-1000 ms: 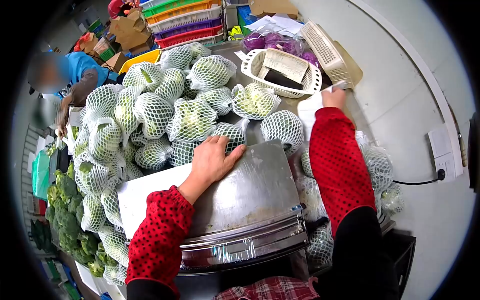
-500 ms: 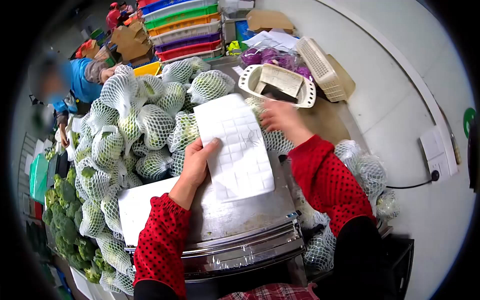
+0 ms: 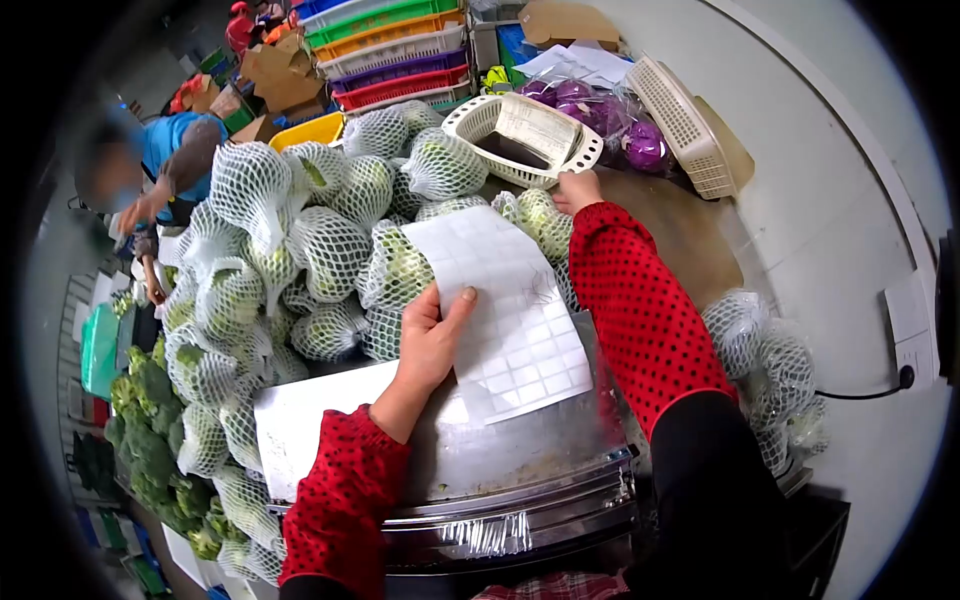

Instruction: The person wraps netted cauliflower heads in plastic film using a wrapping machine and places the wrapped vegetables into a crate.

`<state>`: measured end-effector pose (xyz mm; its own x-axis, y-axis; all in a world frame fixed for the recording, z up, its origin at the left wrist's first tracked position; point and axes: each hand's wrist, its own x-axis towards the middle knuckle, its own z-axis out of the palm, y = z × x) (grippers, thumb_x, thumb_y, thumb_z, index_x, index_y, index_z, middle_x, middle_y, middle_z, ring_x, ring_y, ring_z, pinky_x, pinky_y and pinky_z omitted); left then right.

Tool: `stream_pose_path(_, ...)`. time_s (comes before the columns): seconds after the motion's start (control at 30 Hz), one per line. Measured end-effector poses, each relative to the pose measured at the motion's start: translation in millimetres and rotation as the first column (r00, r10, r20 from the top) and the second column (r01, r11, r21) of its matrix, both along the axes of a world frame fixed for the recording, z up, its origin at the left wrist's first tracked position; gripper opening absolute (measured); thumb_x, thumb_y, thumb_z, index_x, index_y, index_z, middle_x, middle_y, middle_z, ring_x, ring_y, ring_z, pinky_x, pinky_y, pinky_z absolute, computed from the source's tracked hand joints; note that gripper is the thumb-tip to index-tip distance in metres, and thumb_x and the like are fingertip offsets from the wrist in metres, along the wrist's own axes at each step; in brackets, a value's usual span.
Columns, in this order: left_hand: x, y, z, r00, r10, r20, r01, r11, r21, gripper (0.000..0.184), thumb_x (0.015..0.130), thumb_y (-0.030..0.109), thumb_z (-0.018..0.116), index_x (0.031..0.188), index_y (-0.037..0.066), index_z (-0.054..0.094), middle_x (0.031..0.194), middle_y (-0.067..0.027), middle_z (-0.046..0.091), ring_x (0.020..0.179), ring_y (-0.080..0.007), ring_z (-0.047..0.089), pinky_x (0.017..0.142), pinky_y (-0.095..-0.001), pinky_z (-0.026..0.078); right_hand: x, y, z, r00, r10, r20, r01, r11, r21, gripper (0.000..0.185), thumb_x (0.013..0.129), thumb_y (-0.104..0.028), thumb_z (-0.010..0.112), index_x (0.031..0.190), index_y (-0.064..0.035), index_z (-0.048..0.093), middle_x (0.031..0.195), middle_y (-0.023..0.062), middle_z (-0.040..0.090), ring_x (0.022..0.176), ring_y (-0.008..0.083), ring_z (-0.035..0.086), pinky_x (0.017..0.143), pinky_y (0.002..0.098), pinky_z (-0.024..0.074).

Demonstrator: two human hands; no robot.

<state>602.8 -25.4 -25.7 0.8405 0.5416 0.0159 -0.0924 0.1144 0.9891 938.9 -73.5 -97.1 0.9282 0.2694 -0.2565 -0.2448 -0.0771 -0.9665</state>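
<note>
My left hand [image 3: 435,335] is closed on a white sheet of labels [image 3: 515,330], thumb on top. A grid of rectangles and some faint scribbled marks show on the sheet, which is held above a metal surface [image 3: 480,465]. Farther forward, my right hand [image 3: 578,190] grips the near right edge of a cream plastic basket [image 3: 465,120]; some of its fingers are hidden. Inside the basket lie a printed card [image 3: 537,130] and something dark. Net-wrapped vegetables [image 3: 335,250] are piled beside and behind the sheet.
Broccoli [image 3: 150,430] lies at the left. Wrapped purple cabbages [image 3: 645,145] and an upright-leaning cream basket [image 3: 685,130] stand at the back right, near the wall. Stacked coloured crates [image 3: 395,60] rise behind. A person in blue [image 3: 185,150] works at the left.
My right hand has moved to the basket's edge and the basket has shifted left, away from the cabbages. My left hand still holds the label sheet. The view has shifted slightly.
</note>
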Motion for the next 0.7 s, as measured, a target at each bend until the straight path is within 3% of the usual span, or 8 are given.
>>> stream_pose_path(0.07, 3, -1, -6, 0.998, 0.031, 0.056, -0.035, 0.996, 0.082, 0.024, 0.093, 0.011, 0.061, 0.114, -0.001, 0.061, 0.103, -0.0001, 0.066, 0.09, -0.0066, 0.058, 0.081, -0.023, 0.047, 5, -10, 7, 0.89, 0.201, 0.408, -0.003, 0.9, -0.437, 0.037, 0.08, -0.02, 0.058, 0.101, 0.0101, 0.062, 0.084, 0.0298, 0.066, 0.071, 0.0428, 0.066, 0.063, 0.0468, 0.0509)
stream_pose_path(0.2, 7, 4, -11, 0.996, 0.031, 0.08, -0.035, 0.998, 0.054, 0.023, 0.093, 0.01, 0.06, 0.114, 0.001, 0.061, 0.106, -0.0023, 0.066, 0.092, -0.0086, 0.059, 0.082, -0.0241, 0.047, -23, -30, 58, 0.835, 0.082, 0.544, 0.147, 0.92, -0.364, 0.042, 0.078, -0.032, 0.062, 0.089, 0.0079, 0.067, 0.089, 0.0293, 0.066, 0.086, 0.0424, 0.065, 0.074, 0.046, 0.0515)
stream_pose_path(0.23, 9, 5, -13, 0.989, 0.053, 0.135, -0.057, 0.998, 0.027, 0.021, 0.092, 0.01, 0.061, 0.112, 0.002, 0.062, 0.104, -0.0021, 0.066, 0.089, -0.0086, 0.059, 0.079, -0.0243, 0.048, -38, -38, 77, 0.85, 0.131, 0.51, 0.011, 0.964, -0.267, 0.042, 0.079, -0.035, 0.063, 0.081, 0.0067, 0.067, 0.087, 0.0298, 0.066, 0.083, 0.0407, 0.066, 0.072, 0.0454, 0.0519)
stream_pose_path(0.27, 8, 7, -17, 0.981, 0.073, 0.18, -0.075, 0.997, 0.004, 0.019, 0.092, 0.01, 0.062, 0.109, 0.003, 0.062, 0.101, -0.002, 0.066, 0.087, -0.0086, 0.059, 0.077, -0.0246, 0.048, -65, -51, 105, 0.893, 0.191, 0.407, -0.123, 0.975, -0.187, 0.029, 0.085, -0.026, 0.063, 0.088, 0.0026, 0.068, 0.067, 0.0086, 0.065, 0.058, 0.0169, 0.06, 0.058, 0.0332, 0.0499)
stream_pose_path(0.37, -7, 11, -3, 0.946, 0.324, -0.019, -0.323, 0.945, 0.052, 0.026, 0.087, 0.019, 0.067, 0.105, 0.002, 0.062, 0.09, -0.0045, 0.064, 0.079, -0.0162, 0.059, 0.071, -0.0329, 0.047, -155, -100, 169, 0.78, 0.287, 0.557, -0.289, 0.953, -0.087, 0.028, 0.084, -0.026, 0.065, 0.087, 0.0022, 0.068, 0.072, 0.0089, 0.066, 0.064, 0.0155, 0.062, 0.057, 0.0322, 0.0496)
stream_pose_path(0.4, -18, 25, 7, 0.956, 0.291, -0.038, -0.258, 0.897, 0.359, 0.023, 0.087, 0.013, 0.067, 0.106, 0.003, 0.06, 0.096, -0.0054, 0.064, 0.081, -0.014, 0.06, 0.072, -0.0292, 0.049, -180, -113, 175, 0.775, 0.218, 0.593, -0.277, 0.961, 0.009, 0.033, 0.082, -0.03, 0.068, 0.086, 0.0025, 0.068, 0.074, 0.0111, 0.068, 0.064, 0.0173, 0.062, 0.058, 0.0343, 0.0496)
stream_pose_path(0.5, -68, -4, 84, 0.976, 0.085, 0.2, -0.113, 0.984, 0.135, 0.027, 0.088, 0.015, 0.065, 0.11, 0.0, 0.059, 0.106, -0.0105, 0.064, 0.092, -0.0191, 0.062, 0.084, -0.0332, 0.049, -267, -176, 204, 0.723, 0.06, 0.688, -0.081, 0.997, -0.001, 0.04, 0.076, -0.03, 0.075, 0.094, 0.0051, 0.066, 0.078, 0.0119, 0.069, 0.066, 0.0171, 0.063, 0.062, 0.0356, 0.0503)
stream_pose_path(0.7, -200, -142, 128, 0.99, -0.138, -0.025, 0.139, 0.94, 0.312, 0.048, 0.09, 0.021, 0.058, 0.129, -0.006, 0.049, 0.123, -0.0178, 0.056, 0.106, -0.0268, 0.056, 0.093, -0.037, 0.044, -489, -327, 204, 0.811, -0.15, 0.566, -0.194, 0.843, 0.501, 0.029, 0.078, -0.006, 0.07, 0.103, 0.0071, 0.061, 0.091, 0.0101, 0.068, 0.081, 0.0112, 0.06, 0.073, 0.0303, 0.0502)
